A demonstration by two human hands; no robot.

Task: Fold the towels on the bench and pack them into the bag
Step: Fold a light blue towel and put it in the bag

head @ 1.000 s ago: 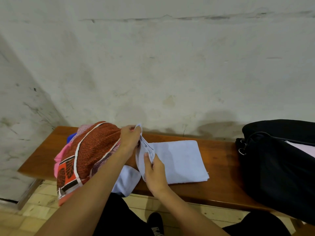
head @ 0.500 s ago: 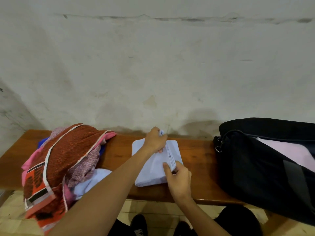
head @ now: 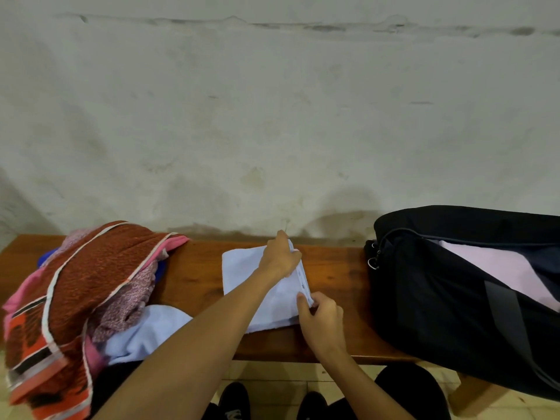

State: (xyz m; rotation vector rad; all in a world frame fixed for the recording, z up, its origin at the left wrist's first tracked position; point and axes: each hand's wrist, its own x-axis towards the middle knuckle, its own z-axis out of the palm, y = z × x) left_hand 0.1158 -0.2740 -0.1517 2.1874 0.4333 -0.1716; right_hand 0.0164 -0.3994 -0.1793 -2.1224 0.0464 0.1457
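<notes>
White terry towel (head: 257, 286), soft and light, lies folded on the bench (head: 330, 268). Left hand (head: 280, 256) pinches its far right corner, right hand (head: 321, 321) the near one; that layered edge looks best to hold.

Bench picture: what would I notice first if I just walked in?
Probably the two hands in the middle of the bench: the left hand and right hand pinch the right edge of a folded white towel. Next, the big red and pink towel pile at the left end, and the open black bag on the right.
</notes>
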